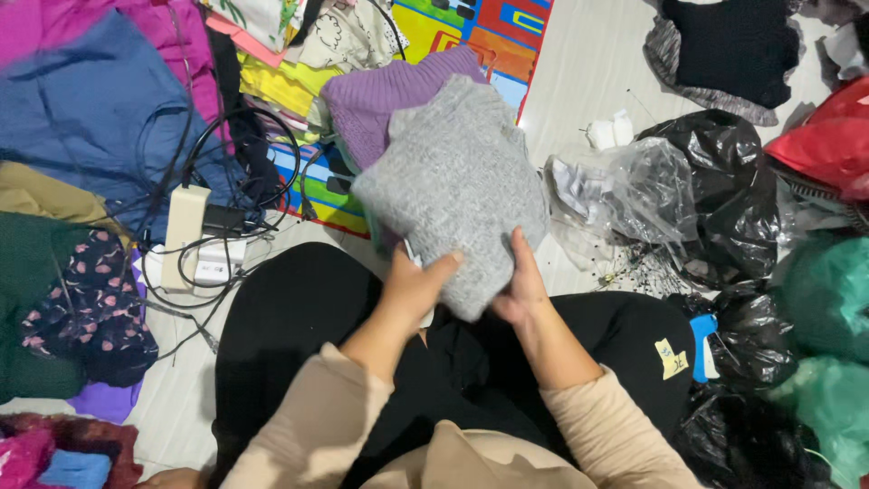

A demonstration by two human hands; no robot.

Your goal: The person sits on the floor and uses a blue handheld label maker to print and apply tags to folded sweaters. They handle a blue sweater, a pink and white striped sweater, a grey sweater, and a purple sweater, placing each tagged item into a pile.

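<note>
So from my feed, looking down: my left hand (412, 288) sits just below the middle of the frame, fingers curled closed over the near edge of a folded grey knit sweater (457, 195), thumb on top. My right hand (522, 288) is right beside it, also closed on that same edge, thumb pressed up against the knit. Both have a proper grip, nothing loose. The sweater is held up above my lap, centre of the frame, over my black trousers (299, 317).

Just past it, partly hidden behind the grey one, is a purple knit (389, 91) lying on a bright patterned play mat (471, 27) at the top centre. Left of centre there's a white power strip (184, 231) with black cables (226, 154) looped around it, and a blue garment (90, 109) in the upper left.

Bags: a clear plastic bag (643, 186) right of centre has something white inside, can't tell what. Black plastic bags (733, 195) sit along the right side, contents hidden. Green bags (828, 299) are at the far right edge, and a red one (828, 140) sits above them.
</note>
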